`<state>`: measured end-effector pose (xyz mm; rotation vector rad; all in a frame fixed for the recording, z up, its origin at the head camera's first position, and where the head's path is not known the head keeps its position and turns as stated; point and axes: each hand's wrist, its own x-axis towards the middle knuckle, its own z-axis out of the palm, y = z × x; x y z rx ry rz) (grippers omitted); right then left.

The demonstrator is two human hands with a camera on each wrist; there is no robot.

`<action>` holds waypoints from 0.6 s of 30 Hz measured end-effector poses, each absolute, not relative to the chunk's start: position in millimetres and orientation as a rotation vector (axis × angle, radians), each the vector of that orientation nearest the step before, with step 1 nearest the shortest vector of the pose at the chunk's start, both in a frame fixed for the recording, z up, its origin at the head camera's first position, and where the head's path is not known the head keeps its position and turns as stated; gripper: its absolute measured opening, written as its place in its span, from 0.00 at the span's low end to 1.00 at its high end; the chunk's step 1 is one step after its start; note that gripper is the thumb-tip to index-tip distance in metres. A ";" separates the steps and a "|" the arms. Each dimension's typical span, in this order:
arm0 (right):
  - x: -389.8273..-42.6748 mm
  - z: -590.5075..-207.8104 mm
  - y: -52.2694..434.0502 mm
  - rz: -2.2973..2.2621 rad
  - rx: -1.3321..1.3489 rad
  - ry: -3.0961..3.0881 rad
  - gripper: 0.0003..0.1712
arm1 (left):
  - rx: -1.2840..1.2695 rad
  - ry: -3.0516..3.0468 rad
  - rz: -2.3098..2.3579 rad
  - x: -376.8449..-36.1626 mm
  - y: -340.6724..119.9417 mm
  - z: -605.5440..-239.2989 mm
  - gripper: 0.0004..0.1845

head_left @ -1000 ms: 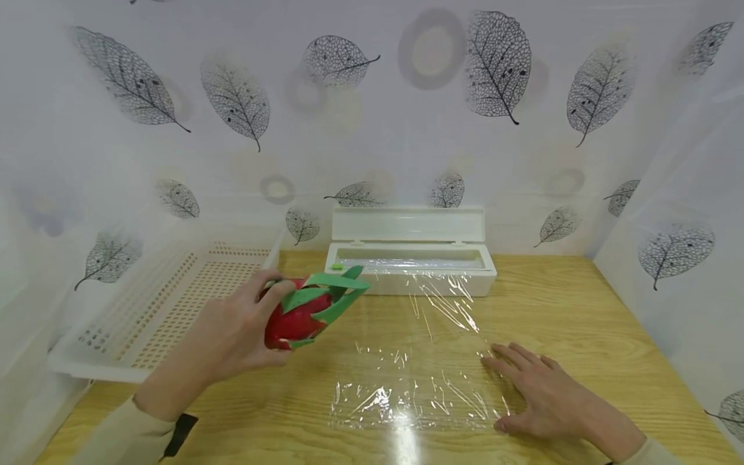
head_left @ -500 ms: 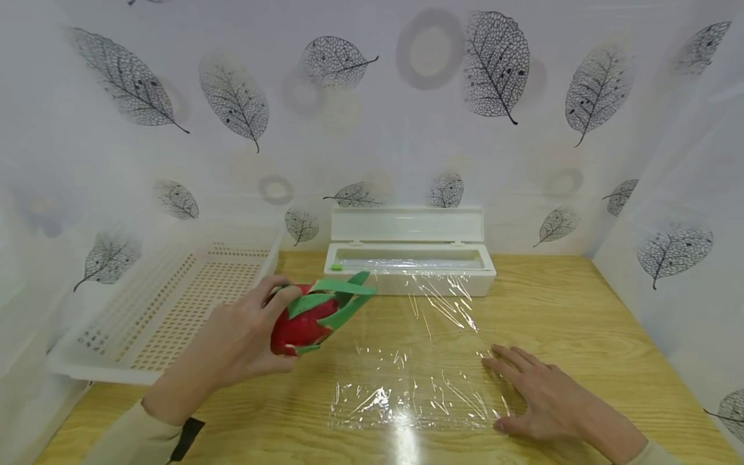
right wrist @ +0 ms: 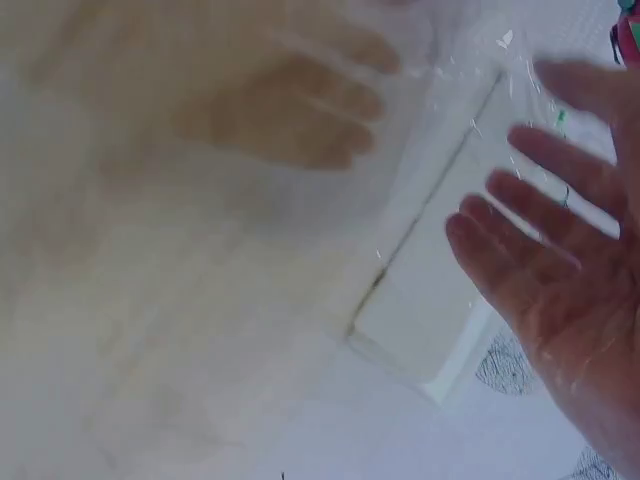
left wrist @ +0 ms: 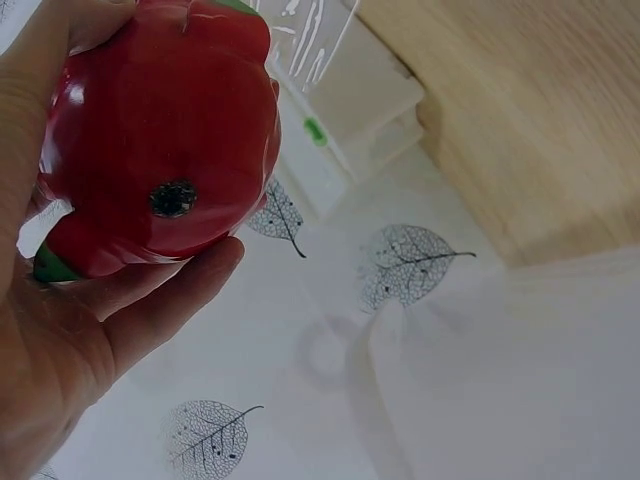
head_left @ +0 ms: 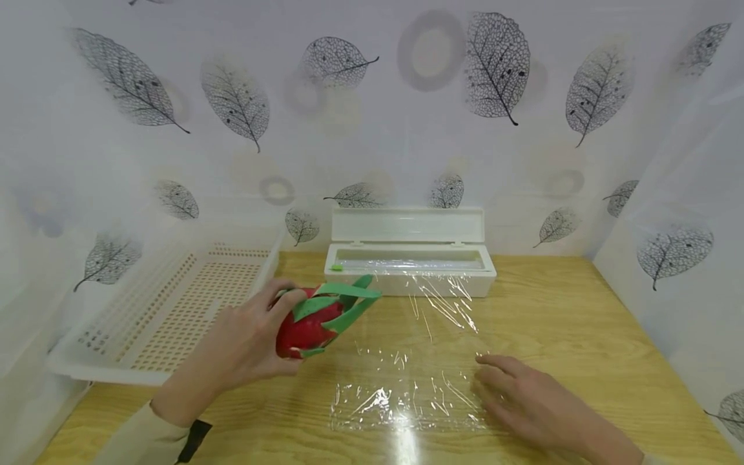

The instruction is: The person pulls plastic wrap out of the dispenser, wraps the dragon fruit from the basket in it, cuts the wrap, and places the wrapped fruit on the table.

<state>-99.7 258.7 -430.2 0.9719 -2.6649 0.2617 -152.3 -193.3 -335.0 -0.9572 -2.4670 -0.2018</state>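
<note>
My left hand grips a red dragon fruit with green scales, holding it above the wooden table at the left edge of a sheet of clear cling film. In the left wrist view the dragon fruit fills my palm, with the fingers curled under it. My right hand lies flat with straight fingers on the film's right side. The right wrist view shows that right hand spread behind the film. The film runs back to a white dispenser box whose lid stands up.
A white perforated basket sits at the left of the table, tilted against the wall. Leaf-patterned sheeting closes in the back and both sides. The dispenser box also shows in the left wrist view.
My left hand has carried the dragon fruit a little to the right, toward the film. My right hand has slid slightly left over the film.
</note>
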 end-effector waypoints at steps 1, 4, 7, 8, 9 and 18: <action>-100.0 -431.3 255.7 0.287 0.939 -2.664 0.20 | -0.959 -2.465 -0.207 -152.5 -193.1 -335.4 0.47; -101.0 -437.3 250.5 0.305 0.859 -2.686 0.19 | -0.966 -2.459 -0.222 -152.8 -192.7 -336.3 0.47; -100.2 -439.9 249.9 0.307 0.871 -2.761 0.25 | -0.965 -2.464 -0.227 -152.9 -193.2 -336.6 0.48; -99.6 -439.9 250.2 0.294 0.892 -2.777 0.27 | -0.963 -2.467 -0.227 -152.9 -193.5 -336.7 0.48; -98.8 -439.3 250.8 0.284 0.911 -2.803 0.30 | -0.962 -2.470 -0.227 -152.9 -193.8 -336.7 0.49; -95.4 -431.9 253.7 0.165 0.945 -2.923 0.38 | -0.971 -2.466 -0.233 -153.3 -193.7 -338.1 0.47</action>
